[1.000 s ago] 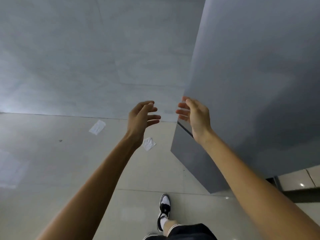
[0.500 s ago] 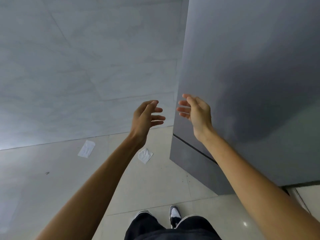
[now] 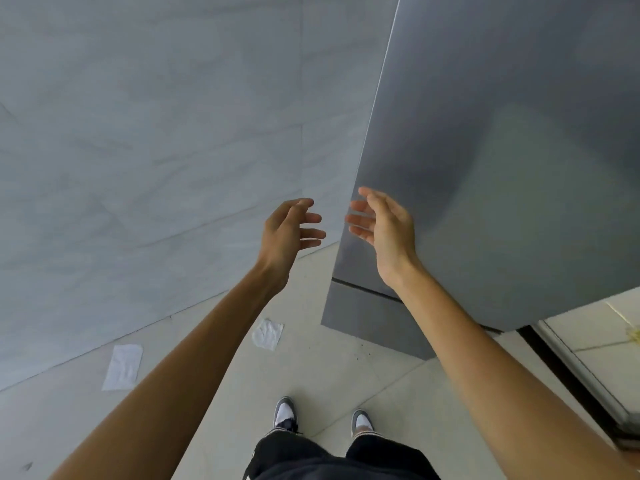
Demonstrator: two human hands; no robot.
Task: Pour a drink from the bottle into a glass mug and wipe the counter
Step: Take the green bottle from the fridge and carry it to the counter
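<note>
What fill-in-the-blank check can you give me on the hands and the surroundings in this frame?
1. The left hand and the right hand are both raised with relaxed fingers and hold ____.
2. The white paper scraps lying on the floor number ____.
3. The tall grey panel stands on the person's ____ side.

Missing words: nothing; two; right.

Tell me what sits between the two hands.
Nothing: in the head view the gap between the left hand and right hand is bare; only the wall shows behind.
</note>
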